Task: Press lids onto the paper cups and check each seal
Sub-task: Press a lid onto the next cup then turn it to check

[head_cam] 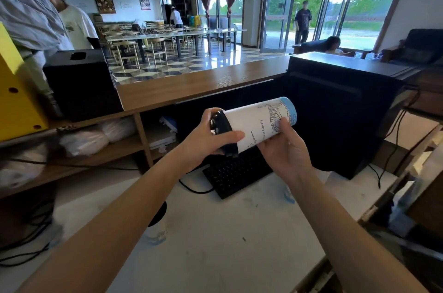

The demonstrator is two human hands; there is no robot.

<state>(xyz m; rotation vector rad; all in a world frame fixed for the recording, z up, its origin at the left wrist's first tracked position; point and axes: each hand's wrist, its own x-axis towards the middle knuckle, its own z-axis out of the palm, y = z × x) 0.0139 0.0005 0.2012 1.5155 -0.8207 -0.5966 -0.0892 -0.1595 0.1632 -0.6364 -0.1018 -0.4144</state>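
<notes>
I hold a white paper cup with a blue base and line drawings sideways in the air above the keyboard. Its black lid points left and its base points up and right. My left hand wraps the lid end, thumb lying along the cup's side. My right hand grips the cup near its base from below. A second cup with a black lid stands on the white counter, partly hidden behind my left forearm.
A black keyboard with its cable lies on the white counter. A large black monitor back stands to the right. A wooden shelf unit holds bagged goods on the left. People stand at far left.
</notes>
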